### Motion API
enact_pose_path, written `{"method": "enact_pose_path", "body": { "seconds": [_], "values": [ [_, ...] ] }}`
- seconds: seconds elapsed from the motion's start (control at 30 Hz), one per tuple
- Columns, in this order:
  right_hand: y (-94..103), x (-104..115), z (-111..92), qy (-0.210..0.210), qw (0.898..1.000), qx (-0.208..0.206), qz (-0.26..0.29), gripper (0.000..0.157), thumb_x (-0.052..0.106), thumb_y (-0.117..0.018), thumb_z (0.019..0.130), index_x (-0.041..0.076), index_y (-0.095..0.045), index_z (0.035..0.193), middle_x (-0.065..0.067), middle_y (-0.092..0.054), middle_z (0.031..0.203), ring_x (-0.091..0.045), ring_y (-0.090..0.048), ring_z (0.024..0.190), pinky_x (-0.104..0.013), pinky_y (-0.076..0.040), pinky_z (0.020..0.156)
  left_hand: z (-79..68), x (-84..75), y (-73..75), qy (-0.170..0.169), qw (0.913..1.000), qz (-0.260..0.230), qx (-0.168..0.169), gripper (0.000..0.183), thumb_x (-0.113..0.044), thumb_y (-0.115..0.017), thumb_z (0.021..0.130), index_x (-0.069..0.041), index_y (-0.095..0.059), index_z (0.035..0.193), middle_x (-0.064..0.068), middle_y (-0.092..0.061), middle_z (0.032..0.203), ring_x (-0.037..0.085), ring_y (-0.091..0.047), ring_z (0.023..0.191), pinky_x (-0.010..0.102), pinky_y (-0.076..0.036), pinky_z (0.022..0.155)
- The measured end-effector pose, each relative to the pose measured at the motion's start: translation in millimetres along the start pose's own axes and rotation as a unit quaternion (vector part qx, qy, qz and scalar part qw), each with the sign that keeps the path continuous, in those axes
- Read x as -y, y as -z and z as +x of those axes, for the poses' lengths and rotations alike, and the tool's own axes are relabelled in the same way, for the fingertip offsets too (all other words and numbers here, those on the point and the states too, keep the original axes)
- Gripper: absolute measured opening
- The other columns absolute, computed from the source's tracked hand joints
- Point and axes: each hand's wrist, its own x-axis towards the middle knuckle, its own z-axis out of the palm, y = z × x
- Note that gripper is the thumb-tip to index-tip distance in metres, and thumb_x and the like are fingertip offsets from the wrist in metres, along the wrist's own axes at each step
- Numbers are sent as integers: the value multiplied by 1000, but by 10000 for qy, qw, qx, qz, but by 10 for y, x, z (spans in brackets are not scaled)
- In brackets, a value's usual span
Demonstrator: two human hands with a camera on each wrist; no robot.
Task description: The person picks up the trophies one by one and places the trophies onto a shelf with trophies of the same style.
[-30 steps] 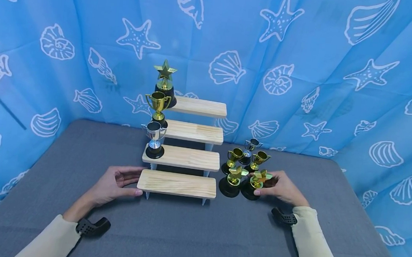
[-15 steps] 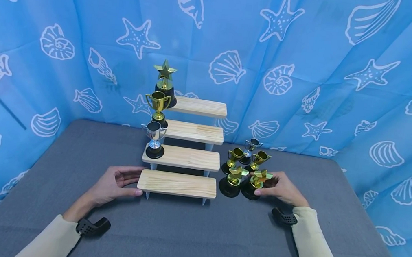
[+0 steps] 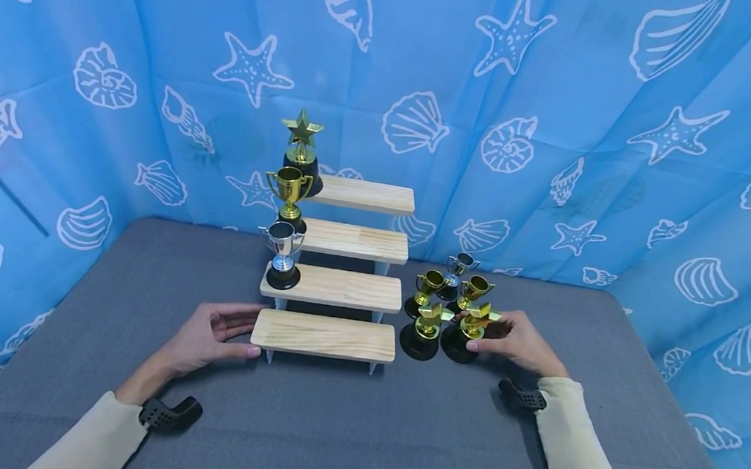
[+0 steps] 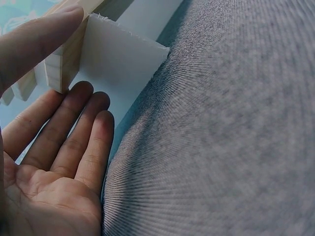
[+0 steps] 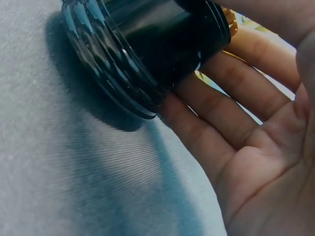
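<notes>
My right hand (image 3: pixel 515 343) grips a gold star trophy (image 3: pixel 479 316) with a black base, at the front right of a group of small trophies. The trophy leans to the right, and in the right wrist view its black base (image 5: pixel 147 54) sits between thumb and fingers, tilted over the cloth. At the left end of the lowest step of a wooden tiered stand (image 3: pixel 326 337), my left hand (image 3: pixel 209 335) is spread, its thumb by the front corner and its fingers at the back. In the left wrist view those straight fingers (image 4: pixel 81 130) reach the plank's lower corner.
Beside the right hand stand another gold star trophy (image 3: pixel 426 332), two gold cups (image 3: pixel 426 291) and a silver cup (image 3: pixel 458 271). The stand's upper steps hold a star trophy (image 3: pixel 302 139), a gold cup (image 3: pixel 290 191) and a silver cup (image 3: pixel 284 249). A blue curtain (image 3: pixel 430 68) hangs behind.
The star trophy in my right hand has tipped to the right, and that hand has shifted slightly right. The left hand and the stand stay where they were.
</notes>
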Motion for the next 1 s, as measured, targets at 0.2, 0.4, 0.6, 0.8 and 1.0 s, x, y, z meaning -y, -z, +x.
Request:
{"method": "enact_pose_path", "body": {
  "seconds": [0.2, 0.4, 0.6, 0.8, 1.0],
  "values": [
    [44, 91, -38, 35, 10000, -66, 58, 26, 10, -84, 83, -6, -72, 100, -7, -68, 80, -13, -57, 68, -27, -54, 59, -2, -14, -10, 16, 10000, 50, -30, 70, 2, -82, 81, 14, -47, 141, 34, -49, 142, 8, -62, 119, 26, -51, 103],
    [105, 190, -90, 280, 9992, -275, 94, 28, 7, -82, 85, -8, -72, 106, -9, -74, 89, -11, -63, 73, -26, -57, 64, -1, -5, -11, -83, 10000, -10, 2, 69, 4, -81, 81, 15, -46, 140, 35, -49, 142, 8, -62, 119, 26, -51, 103],
    [160, 261, -112, 294, 9979, -550, -180, 28, 10, -83, 85, -7, -73, 106, -12, -74, 94, -13, -64, 76, -25, -58, 67, -8, -7, 1, -105, 9998, -123, 61, 70, 5, -80, 82, 16, -45, 141, 36, -47, 143, 8, -61, 119, 27, -51, 104],
    [182, 366, -148, 375, 9962, -748, -253, 32, 12, -82, 86, -6, -72, 111, -14, -73, 100, -15, -65, 79, -26, -59, 68, -5, -14, -15, -145, 9999, -24, 42, 67, 4, -79, 83, 17, -46, 140, 37, -49, 141, 8, -61, 119, 27, -51, 104],
    [184, 469, -175, 602, 9942, -883, -152, 42, 12, -79, 90, -2, -67, 128, -8, -71, 116, -15, -68, 90, -25, -60, 73, -6, -17, -10, -95, 9999, -58, 54, 68, 4, -80, 82, 16, -46, 140, 37, -48, 141, 8, -62, 119, 29, -51, 104]
  ]
}}
